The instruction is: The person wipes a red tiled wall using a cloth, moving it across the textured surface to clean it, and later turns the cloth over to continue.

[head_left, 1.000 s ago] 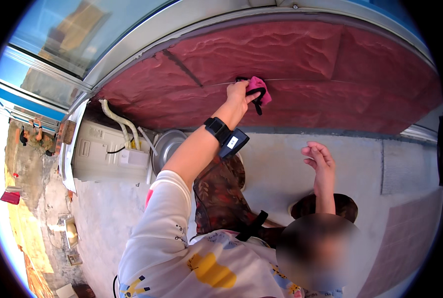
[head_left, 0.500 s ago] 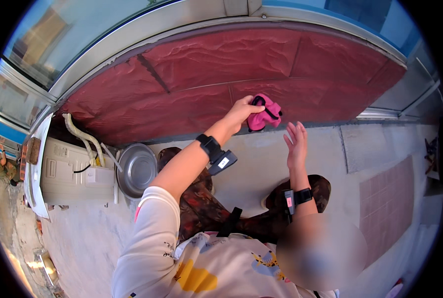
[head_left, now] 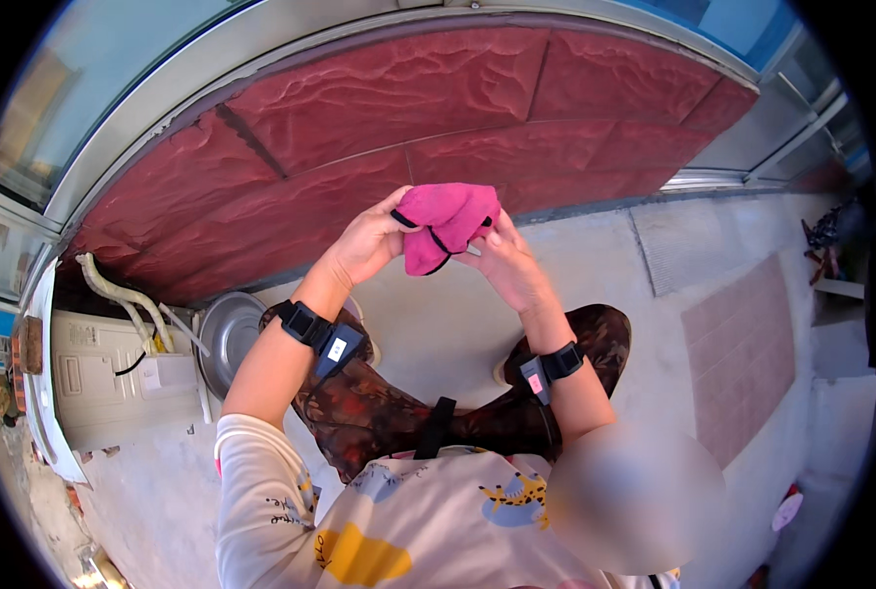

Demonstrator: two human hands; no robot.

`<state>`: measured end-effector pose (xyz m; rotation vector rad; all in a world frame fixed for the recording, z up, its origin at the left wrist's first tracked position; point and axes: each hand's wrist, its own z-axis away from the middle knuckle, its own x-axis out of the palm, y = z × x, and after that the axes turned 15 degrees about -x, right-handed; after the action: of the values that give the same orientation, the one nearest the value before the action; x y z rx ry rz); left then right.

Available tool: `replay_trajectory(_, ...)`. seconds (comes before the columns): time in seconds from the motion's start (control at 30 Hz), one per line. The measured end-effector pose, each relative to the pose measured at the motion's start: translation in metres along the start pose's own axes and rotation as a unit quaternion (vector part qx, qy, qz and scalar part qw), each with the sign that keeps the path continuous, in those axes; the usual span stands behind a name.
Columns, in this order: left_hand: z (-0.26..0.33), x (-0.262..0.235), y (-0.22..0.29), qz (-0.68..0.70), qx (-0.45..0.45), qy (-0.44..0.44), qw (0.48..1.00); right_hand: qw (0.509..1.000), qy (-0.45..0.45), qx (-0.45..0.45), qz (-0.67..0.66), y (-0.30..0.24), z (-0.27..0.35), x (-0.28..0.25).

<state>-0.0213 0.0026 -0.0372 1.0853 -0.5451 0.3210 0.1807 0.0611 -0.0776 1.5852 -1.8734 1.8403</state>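
A pink cloth [head_left: 452,214] with black edging is held up in front of me, between my two hands and before the red wall. My left hand [head_left: 367,243] grips its left side, thumb and fingers closed on the edge. On the right side, my right hand [head_left: 514,267] pinches the cloth near its lower right corner. The cloth is partly folded, with a black border running across its middle. Fingertips of both hands are partly hidden behind the fabric.
A metal basin [head_left: 232,339] stands at the left beside a white outdoor unit [head_left: 104,378] with pipes. The red stone-faced wall [head_left: 359,118] rises ahead, below windows. A mat [head_left: 742,358] lies on the concrete floor at the right.
My right hand, empty and apart before, has come to the cloth and taken its right side. The cloth has spread wider between both hands. The view has shifted to the right.
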Motion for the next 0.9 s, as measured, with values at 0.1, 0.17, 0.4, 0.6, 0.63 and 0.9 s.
replay_trajectory(0.1,-0.013,-0.024,0.003,-0.063,-0.017,0.010,0.998,0.992,0.095,-0.036,0.075,0.019,-0.014,0.002)
replay_trajectory(0.17,-0.020,-0.029,-0.004,-0.131,-0.029,0.041,0.990,0.974,0.190,-0.082,0.096,0.027,-0.019,0.001)
replay_trajectory(0.4,-0.024,-0.066,-0.045,-0.367,-0.048,0.113,0.922,0.945,0.245,0.053,0.210,0.063,-0.018,-0.002)
replay_trajectory(0.6,-0.005,-0.080,-0.014,-0.466,0.061,0.210,0.857,0.784,0.218,-0.427,0.394,-0.009,-0.119,0.049)
replay_trajectory(0.63,-0.002,-0.079,-0.009,-0.478,0.029,0.187,0.858,0.782,0.218,-0.428,0.397,-0.011,-0.135,0.057)
replay_trajectory(0.9,-0.022,-0.105,-0.041,-0.779,-0.146,0.176,0.584,0.535,-0.182,-0.510,0.648,0.090,-0.165,0.115)
